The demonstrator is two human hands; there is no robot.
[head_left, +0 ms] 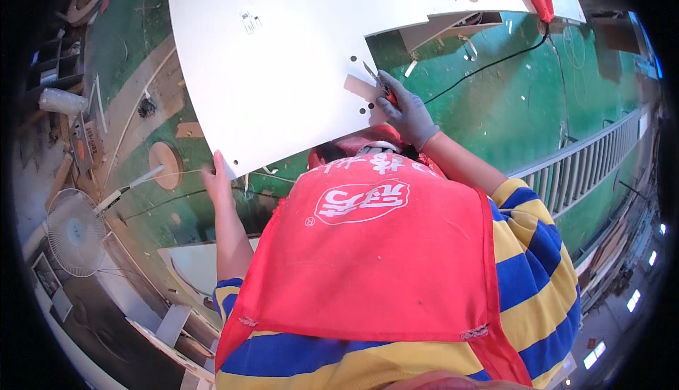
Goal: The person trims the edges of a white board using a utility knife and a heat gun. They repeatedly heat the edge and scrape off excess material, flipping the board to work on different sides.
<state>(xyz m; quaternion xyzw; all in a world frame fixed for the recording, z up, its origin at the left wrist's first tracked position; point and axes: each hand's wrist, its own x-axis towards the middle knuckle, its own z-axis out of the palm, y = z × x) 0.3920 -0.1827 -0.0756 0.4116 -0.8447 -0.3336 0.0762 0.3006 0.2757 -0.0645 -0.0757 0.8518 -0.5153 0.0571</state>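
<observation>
Nearest, a red apron (375, 262) fills the foreground; beyond it the bare left hand (217, 178) grips the white panel (283, 57) at its near-left corner, apparently steadying it, while the gloved right hand (409, 115), closed on a red-handled tool (380, 85), works the panel's right notch edge, open green floor (509, 100) beyond.

White panel (283, 50), green floor (509, 100), red apron (382, 262), blue-and-yellow striped shirt (537, 262).

The panel (283, 57) looks like smooth, matt white laminated board. The right hand (409, 115) wears a grey knitted cloth glove; in its fingers (390, 87) sits a tool (377, 82) with a shiny metal tip. Below the fingers, the floor (509, 100) is glossy green paint, scuffed.
</observation>
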